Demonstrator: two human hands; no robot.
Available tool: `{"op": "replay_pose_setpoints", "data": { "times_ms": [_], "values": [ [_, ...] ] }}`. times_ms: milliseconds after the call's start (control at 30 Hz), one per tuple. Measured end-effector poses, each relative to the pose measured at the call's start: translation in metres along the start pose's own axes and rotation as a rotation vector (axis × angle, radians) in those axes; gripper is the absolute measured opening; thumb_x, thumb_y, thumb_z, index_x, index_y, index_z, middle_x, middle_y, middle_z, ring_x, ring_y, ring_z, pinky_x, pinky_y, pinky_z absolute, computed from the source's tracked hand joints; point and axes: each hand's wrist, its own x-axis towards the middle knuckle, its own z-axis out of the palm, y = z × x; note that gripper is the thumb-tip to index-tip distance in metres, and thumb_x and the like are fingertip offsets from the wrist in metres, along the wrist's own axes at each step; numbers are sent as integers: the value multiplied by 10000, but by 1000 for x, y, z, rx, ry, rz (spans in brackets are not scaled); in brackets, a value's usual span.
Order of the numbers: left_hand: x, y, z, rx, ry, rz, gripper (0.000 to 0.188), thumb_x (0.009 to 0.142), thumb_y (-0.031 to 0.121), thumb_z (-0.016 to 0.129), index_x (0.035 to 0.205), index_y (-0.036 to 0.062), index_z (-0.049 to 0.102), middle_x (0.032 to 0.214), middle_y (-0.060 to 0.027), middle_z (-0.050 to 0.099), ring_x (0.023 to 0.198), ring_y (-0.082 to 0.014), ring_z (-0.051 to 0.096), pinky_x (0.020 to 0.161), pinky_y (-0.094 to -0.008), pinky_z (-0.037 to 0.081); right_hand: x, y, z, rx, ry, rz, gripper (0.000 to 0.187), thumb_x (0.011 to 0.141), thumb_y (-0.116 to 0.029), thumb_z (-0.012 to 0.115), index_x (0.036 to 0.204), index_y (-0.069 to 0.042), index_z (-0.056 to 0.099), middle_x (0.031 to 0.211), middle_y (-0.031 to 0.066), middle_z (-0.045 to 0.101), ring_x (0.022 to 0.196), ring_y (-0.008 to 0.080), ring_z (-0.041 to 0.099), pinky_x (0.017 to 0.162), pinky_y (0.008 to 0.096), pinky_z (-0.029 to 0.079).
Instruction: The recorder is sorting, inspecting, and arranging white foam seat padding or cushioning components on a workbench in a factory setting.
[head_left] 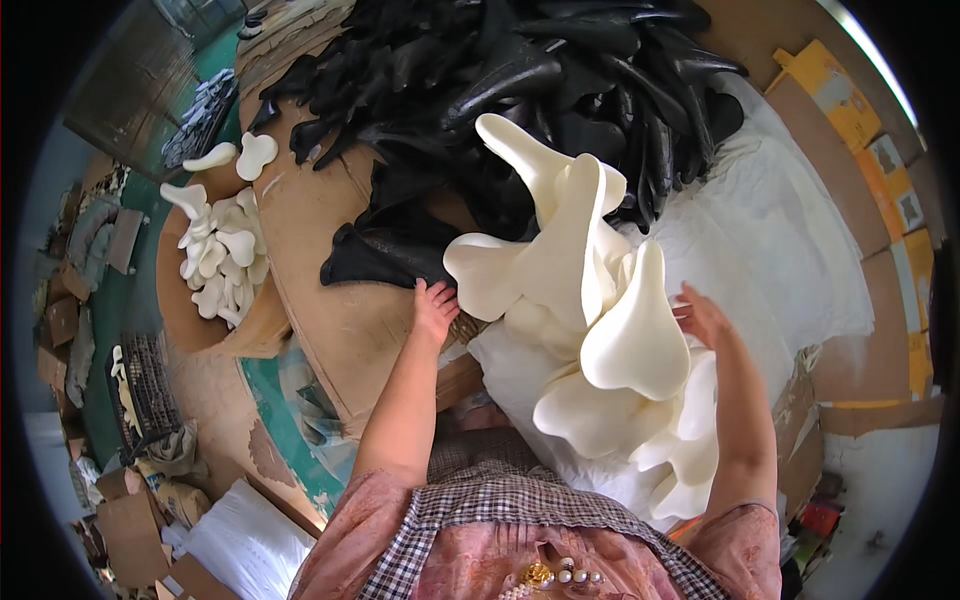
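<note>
In front of me lies a loose heap of cream-white foam bicycle saddle pads (pixel 640 345), stacked and overlapping at odd angles. My left hand (pixel 435 308) is at the heap's left side, fingers spread, next to a white pad (pixel 485 275) and the edge of a black saddle-shaped piece (pixel 385 258). On the opposite side, my right hand (pixel 702 316) is held close against the pads with its fingers extended; some fingertips are hidden behind a pad. Neither hand is closed around anything. Whether the fingers press on the pads I cannot tell.
A large pile of glossy black saddle-shaped pieces (pixel 520 80) covers the far side of the cardboard-topped surface (pixel 335 330). White sheeting (pixel 780 230) spreads to the right. At left stands a round brown container (pixel 185 325) of more white pads. Cardboard and a white sack (pixel 245 545) lie lower left.
</note>
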Motion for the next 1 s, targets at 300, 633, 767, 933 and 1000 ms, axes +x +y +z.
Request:
{"op": "replay_pose_setpoints", "data": {
  "times_ms": [300, 633, 767, 933, 1000],
  "values": [
    [-25, -9, 67, 427, -87, -35, 240, 824, 213, 637, 1023, 79, 634, 737, -20, 637, 591, -125, 576, 504, -271, 460, 13, -37, -1, -356, -154, 64, 981, 735, -739, 532, 1438, -109, 265, 1196, 188, 494, 903, 277, 589, 737, 362, 535],
    [-61, -31, 112, 1157, -569, 44, 777, 733, 386, 747, 1383, 138, 401, 1304, -87, 503, 1166, -210, 507, 983, -378, 408, 28, -18, 17, 293, -505, -129, 708, 894, -614, 398, 1338, -62, 415, 1267, 103, 529, 1014, 248, 591, 885, 414, 488],
    [-64, -33, 122, 619, -558, -13, 937, 732, 357, 751, 1469, 164, 204, 1288, -129, 514, 1191, -250, 491, 999, -384, 392, -33, -56, 51, 531, -633, -111, 723, 909, -642, 306, 1345, -77, 424, 1325, 117, 493, 1091, 252, 563, 952, 419, 450],
    [-52, -1, 163, 869, -652, 1, 1008, 755, 330, 752, 1482, 103, 90, 1304, -168, 468, 1185, -278, 476, 1018, -390, 370, -26, -40, 26, 485, -446, -115, 859, 863, -735, 186, 1392, -83, 366, 1352, 116, 468, 1235, 284, 460, 1035, 419, 379],
    [-57, 0, 177, 862, -638, 20, 1019, 753, 320, 757, 1483, 102, 81, 1301, -174, 470, 1190, -280, 472, 1019, -390, 369, -29, -32, 22, 456, -505, -230, 813, 878, -705, 272, 1402, -87, 345, 1365, 107, 452, 1246, 263, 444, 1062, 406, 335]
  ]
}}
